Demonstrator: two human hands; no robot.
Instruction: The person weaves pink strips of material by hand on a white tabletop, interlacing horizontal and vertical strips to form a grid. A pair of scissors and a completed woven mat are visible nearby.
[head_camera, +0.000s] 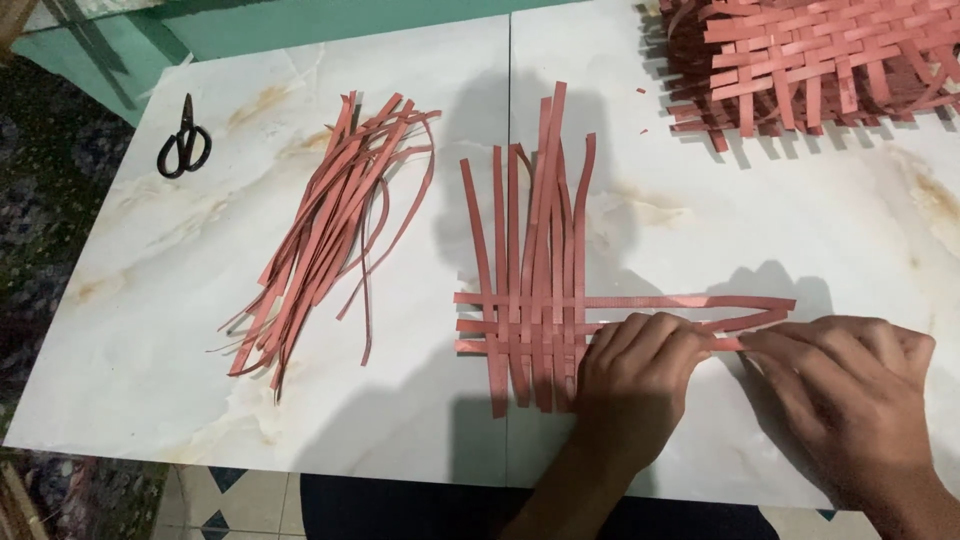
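A partly woven mat (530, 300) of reddish-pink flat strips lies on the white marble floor slab (170, 340). Several upright strips are crossed by horizontal ones. My left hand (630, 375) presses on the mat's right edge, fingers curled over the crossing strips. My right hand (850, 385) pinches the free end of a horizontal strip (690, 302) that runs to the right from the weave. Both hands touch the same lower strip near the middle right.
A loose bundle of the same strips (330, 230) lies to the left. Black scissors (183, 140) rest at the far left. A finished woven piece (810, 60) sits at the top right. Patterned carpet borders the slab on the left.
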